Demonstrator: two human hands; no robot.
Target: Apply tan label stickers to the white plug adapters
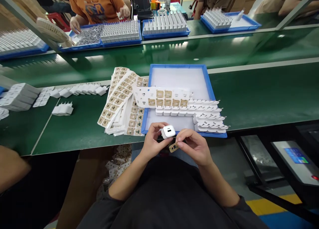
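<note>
Just at the near edge of the blue-rimmed white tray [178, 66], the left hand [153, 142] has its fingers closed around a white, rounded-square plastic charger [168, 132], while the right hand [195, 146] pinches a small tan cut-out sticker [173, 147] by its end, below the charger. A loose pinch could let the sticker curl, fold or drop in front of the tray; a twisted charger could leave its openings misaligned. At the tray's right side, white pronged plugs [211, 118] overhang the rim, so a swinging right wrist might knock them off. Farther in, a white sheet of tan stickers [164, 97] lies across the tray's left side; tugging it could tip plugs touching it.
</note>
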